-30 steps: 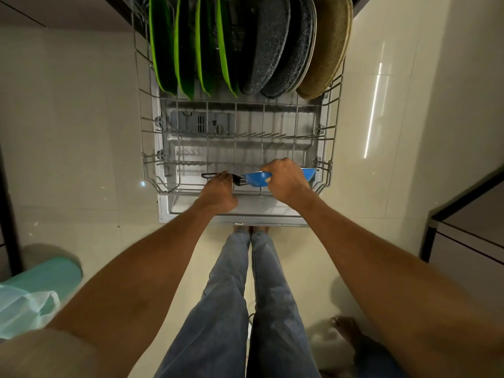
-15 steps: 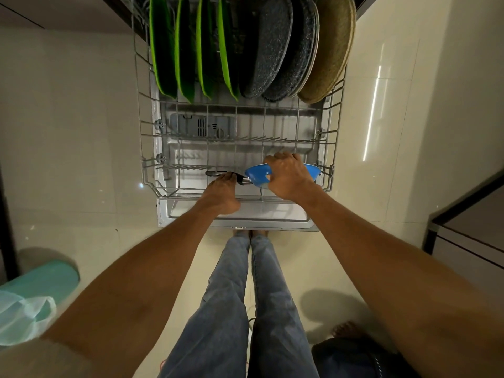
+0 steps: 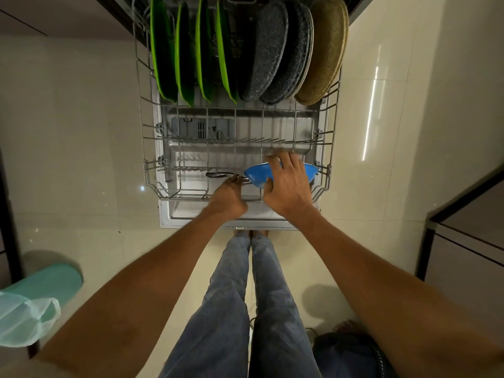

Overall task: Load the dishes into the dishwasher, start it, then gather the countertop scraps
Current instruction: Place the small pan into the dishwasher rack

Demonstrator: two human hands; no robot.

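The dishwasher's lower wire rack (image 3: pixel 147 170) is pulled out over the open door (image 3: pixel 196 222). A small blue pan (image 3: pixel 256 175) with a dark handle (image 3: pixel 218 175) lies on its side at the rack's front row. My left hand (image 3: pixel 227 200) grips the handle near the pan body. My right hand (image 3: pixel 289 189) lies over the pan with its fingers spread across the rim and the thumb under the near edge. Green plates (image 3: pixel 163 50), dark speckled plates (image 3: pixel 270 50) and a tan plate (image 3: pixel 324 50) stand upright at the back of the rack.
A teal bin with a pale plastic bag (image 3: pixel 41 287) stands on the tiled floor at the left. A dark cabinet (image 3: pixel 463 227) juts in at the right. My legs are just in front of the door. A dark object (image 3: pixel 349 350) is on the floor at bottom right.
My right hand has gone from curled round the blue pan to spread fingers lying over it. The pan has shifted slightly farther into the rack. My left hand stays on the handle.
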